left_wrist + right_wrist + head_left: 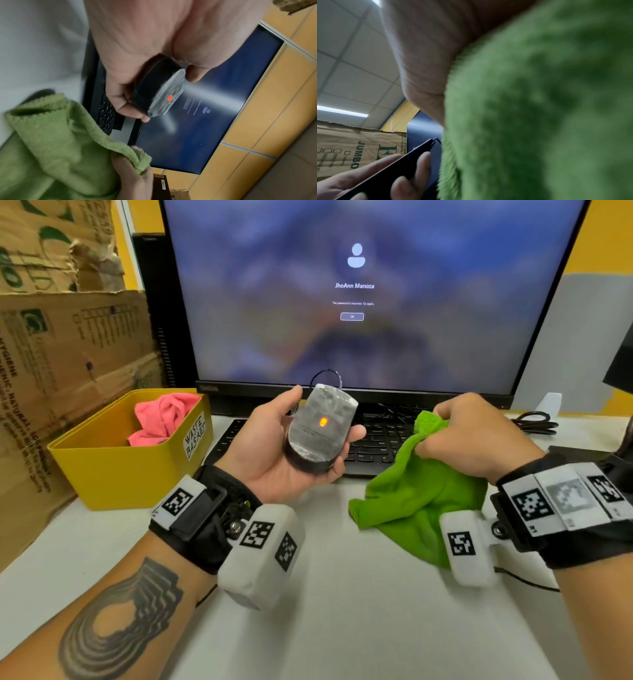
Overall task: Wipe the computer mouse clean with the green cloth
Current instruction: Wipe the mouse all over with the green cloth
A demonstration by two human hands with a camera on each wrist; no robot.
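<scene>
My left hand [301,440] holds a black wired computer mouse [318,429] upside down above the desk, thumb on one side and fingers curled round the other. Its underside looks grey and smeared, with an orange sensor light glowing. The left wrist view shows the mouse [159,88] edge-on in the same grip. To its right, my right hand [469,436] grips a bunched green cloth [418,494], whose lower part drapes down to the desk. A small gap separates cloth and mouse. The cloth [539,108] fills most of the right wrist view, with the mouse [388,170] at the lower left.
A yellow box [113,467] labelled waste basket holds a pink cloth [164,416] at the left. A black keyboard [373,446] lies behind the hands, under a lit monitor [359,296]. Cardboard boxes [61,337] stack at the far left. Black cables [534,422] lie at the right.
</scene>
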